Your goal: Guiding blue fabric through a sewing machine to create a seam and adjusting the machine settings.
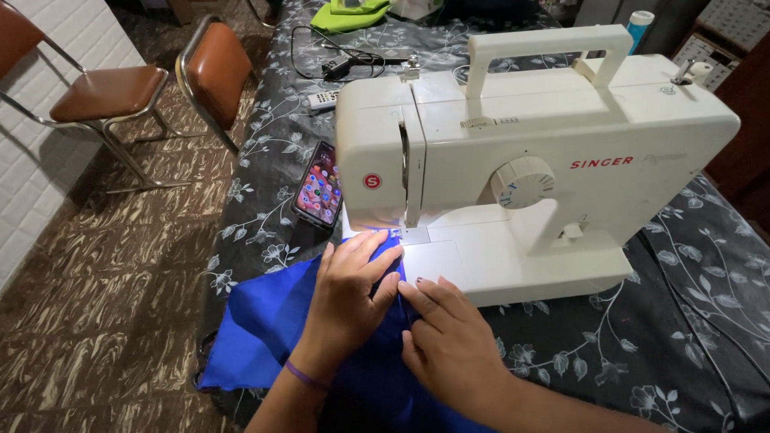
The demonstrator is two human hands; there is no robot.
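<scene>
A person's two hands press a piece of blue cloth (269, 319) flat at the front of a white sewing machine (537, 160) on a table covered in dark cloth with a pale flower print (577, 355). The left hand (349, 290), a thin purple band at its wrist, lies palm down with fingers spread, its fingertips close to the metal foot of the machine; the right hand (444, 334) lies just beside it, fingers flat and touching the left. Neither hand is closed around anything; both rest open on the cloth. The blue cloth runs from under the foot toward the person and hangs over the table's near edge, its lower part cut off by the frame.

The floor is brown with a marbled pattern (91, 338), and a white tiled wall (16, 170) stands at left. Two chairs with brown seats and metal frames (107, 90) stand beside the table. One phone (318, 195), its screen lit, leans just left of the machine. Further back lie a black cable (345, 64), a small grey remote (321, 99) and a folded green cloth (348, 13). The needle itself is hard to make out, and the objects at the far end of the table are cropped.
</scene>
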